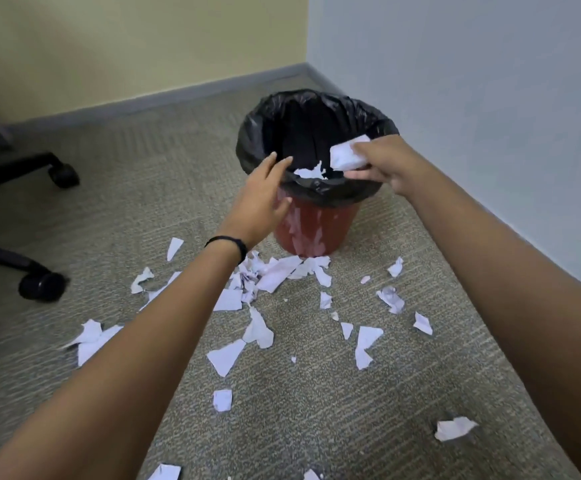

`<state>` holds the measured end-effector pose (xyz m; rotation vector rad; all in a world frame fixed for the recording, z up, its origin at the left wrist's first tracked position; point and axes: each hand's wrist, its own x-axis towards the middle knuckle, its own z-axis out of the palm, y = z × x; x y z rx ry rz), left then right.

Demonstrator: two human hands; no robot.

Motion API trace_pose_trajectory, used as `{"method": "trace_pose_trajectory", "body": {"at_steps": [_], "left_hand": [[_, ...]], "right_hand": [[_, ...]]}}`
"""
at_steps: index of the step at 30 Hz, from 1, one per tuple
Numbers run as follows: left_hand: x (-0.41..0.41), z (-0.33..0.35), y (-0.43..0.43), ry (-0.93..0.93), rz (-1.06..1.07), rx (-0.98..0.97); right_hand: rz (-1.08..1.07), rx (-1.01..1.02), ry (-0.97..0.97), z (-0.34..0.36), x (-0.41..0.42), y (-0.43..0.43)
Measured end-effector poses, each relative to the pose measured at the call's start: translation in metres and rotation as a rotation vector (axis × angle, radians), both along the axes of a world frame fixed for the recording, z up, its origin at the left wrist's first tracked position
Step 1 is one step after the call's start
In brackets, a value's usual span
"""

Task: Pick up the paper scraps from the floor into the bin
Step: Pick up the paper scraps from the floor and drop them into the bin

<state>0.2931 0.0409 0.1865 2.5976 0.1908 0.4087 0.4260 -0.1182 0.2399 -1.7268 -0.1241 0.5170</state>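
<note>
Fingers (359,174) of the right hand (384,164) are being curled round a white paper piece (346,155), which is being held just above the near right rim of the bin (317,233), over its black liner (258,133). Left-hand fingers (277,164) are being held straight and slightly apart with nothing gripped, the left hand (265,199) being poised at the near left rim; whether the liner is being touched cannot be told. A few scraps (311,173) are lying inside the bin already. Most of the paper scraps (275,275) are lying spread over the carpet (178,174) in front of the bin, the thickest cluster just at its base, others being scattered toward the camera. Judgement: the drop step is being carried out, and the task is being judged far from finished. For a clean drop, the piece is best carried further inward over the dark opening before the pinch is released, since a light scrap let go at the rim could be deflected outward; the liner edge is not to be dragged down by the left hand. Pose: both forearms are being extended forward and angled in toward the bin, the right wrist being bent inward, the back of the left hand being shown to the camera, a dark band (228,242) being worn at the left wrist.
</note>
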Motion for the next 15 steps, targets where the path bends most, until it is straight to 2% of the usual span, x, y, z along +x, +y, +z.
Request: {"method": "trace_pose_trajectory", "body": {"at_steps": [3,6,9,11,12,15], "left_hand": [[0.016,0.012,-0.006,0.034,-0.049,0.032],[0.007,0.006,-0.004,-0.004,-0.091,0.075],[-0.025,-0.026,0.015,0.052,-0.056,0.124],[-0.056,-0.06,0.034,0.149,0.009,0.124],[-0.072,-0.079,0.042,0.2,0.043,0.115],[-0.119,-0.133,0.063,0.397,0.187,0.047]], "right_hand": [[0.026,0.129,0.074,-0.01,0.007,0.002],[-0.11,0.222,-0.13,-0.019,-0.007,-0.02],[-0.307,0.157,-0.309,-0.054,-0.036,-0.069],[-0.283,-0.028,-0.323,-0.098,-0.055,-0.107],[-0.245,-0.187,-0.301,-0.126,-0.063,-0.128],[-0.109,-0.632,-0.107,-0.214,-0.089,-0.183]]}}
